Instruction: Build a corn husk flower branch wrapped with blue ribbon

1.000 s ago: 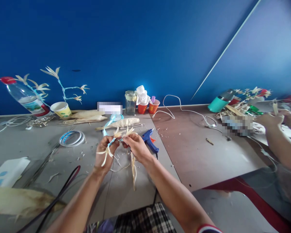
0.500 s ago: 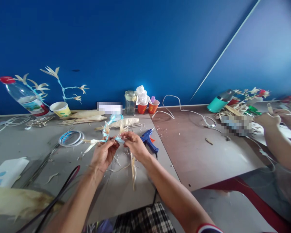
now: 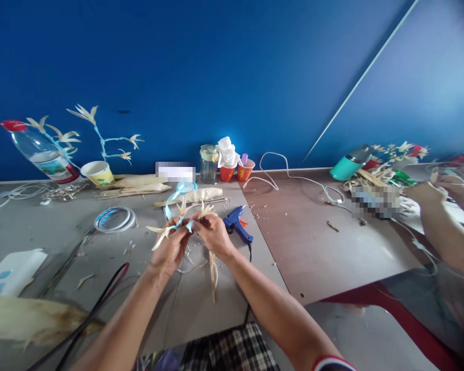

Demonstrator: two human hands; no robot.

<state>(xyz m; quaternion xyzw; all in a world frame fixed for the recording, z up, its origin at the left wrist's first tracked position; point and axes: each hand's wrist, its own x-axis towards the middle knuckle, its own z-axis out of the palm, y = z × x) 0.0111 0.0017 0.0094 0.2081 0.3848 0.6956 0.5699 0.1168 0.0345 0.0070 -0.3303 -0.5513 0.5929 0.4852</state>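
Between my hands is a spray of dried-husk flowers, its stem wrapped in light blue tape. My left hand is closed, pinching the wrapped stem, with pale petals sticking out to its left and above. Close beside it, my right hand pinches the blue tape at the stem; another pale bloom rises just over its fingers. The exact grip of the fingertips is partly hidden. A blue strip runs up from the stem towards a tape roll. To the right of my right hand lies a blue glue gun.
White-and-blue rings lie at left. Along the wall stand a tilted bottle, a yellow cup with a finished spray, a glass jar and red cups. A white cable crosses the right tabletop. Another person's hands work at far right.
The spray has turned in my hands; its blooms now sit higher, with one above my right fingers. My hands have come slightly closer together. The view has shifted a little.
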